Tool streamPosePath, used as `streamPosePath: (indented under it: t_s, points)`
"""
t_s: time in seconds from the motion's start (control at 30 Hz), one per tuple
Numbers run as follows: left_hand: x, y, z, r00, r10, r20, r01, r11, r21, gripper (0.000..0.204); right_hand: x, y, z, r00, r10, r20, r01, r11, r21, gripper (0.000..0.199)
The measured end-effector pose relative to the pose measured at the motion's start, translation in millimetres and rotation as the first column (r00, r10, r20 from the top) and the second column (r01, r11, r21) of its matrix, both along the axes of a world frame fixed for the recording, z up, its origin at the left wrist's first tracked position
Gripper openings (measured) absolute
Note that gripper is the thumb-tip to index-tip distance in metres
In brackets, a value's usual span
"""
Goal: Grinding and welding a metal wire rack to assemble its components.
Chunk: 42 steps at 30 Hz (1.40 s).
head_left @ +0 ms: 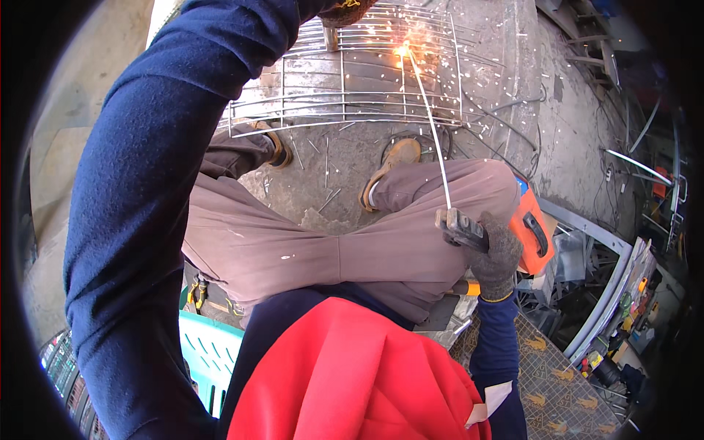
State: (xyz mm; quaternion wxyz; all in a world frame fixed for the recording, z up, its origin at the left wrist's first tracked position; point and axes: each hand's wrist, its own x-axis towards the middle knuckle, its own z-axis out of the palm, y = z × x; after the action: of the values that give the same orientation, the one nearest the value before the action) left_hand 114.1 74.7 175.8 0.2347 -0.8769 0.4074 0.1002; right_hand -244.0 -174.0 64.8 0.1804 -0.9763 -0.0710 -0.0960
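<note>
My right hand, in a grey knit glove, is closed around a welding electrode holder above my right thigh. A long pale welding rod runs from its jaws up to a grid of metal bars. Bright sparks burst where the rod's tip meets the grid. My left arm reaches to the top edge, where my gloved left hand is mostly cut off. Its fingers are hidden. Just below it, a short brownish piece stands against the bars; I cannot tell whether the hand holds it.
An orange case with a black handle is beside my right knee. Cables and rod stubs lie on the concrete floor. A teal plastic seat or crate is at lower left, a grey metal frame at right. My shoes stand before the grid.
</note>
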Motion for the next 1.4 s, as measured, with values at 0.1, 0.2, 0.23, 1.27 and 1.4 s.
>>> streamPosePath:
  t_s: [0.1, 0.2, 0.23, 1.27, 1.4]
  points:
    - [1.1, 2.1, 1.2, 1.000, -0.017, -0.008, 0.017, 1.000, 0.004, 0.017, -1.2, -0.4, -1.7, 1.000, -0.011, -0.011, 0.011, 1.000, 0.012, 0.049]
    - [1.2, 1.9, 0.3, 1.000, -0.021, -0.010, 0.021, 1.000, -0.022, 0.018, -4.4, -2.3, -3.7, 0.999, -0.023, -0.034, 0.023, 1.000, -0.002, 0.048]
    - [0.8, 1.2, 0.8, 1.000, -0.011, -0.018, 0.010, 1.000, -0.017, 0.017, -5.5, -2.9, -4.4, 0.999, -0.028, -0.040, 0.027, 0.999, -0.022, 0.048]
    - [-4.3, -0.5, 10.5, 0.998, 0.056, -0.038, -0.054, 0.997, 0.049, 0.014, -6.5, -4.1, -4.7, 0.999, -0.039, -0.004, 0.039, 0.999, -0.001, 0.050]
    - [-3.9, 1.5, 8.4, 0.996, 0.082, -0.036, -0.079, 0.995, 0.063, 0.016, -9.5, -4.9, -7.8, 0.998, -0.051, -0.028, 0.052, 0.998, 0.019, 0.055]
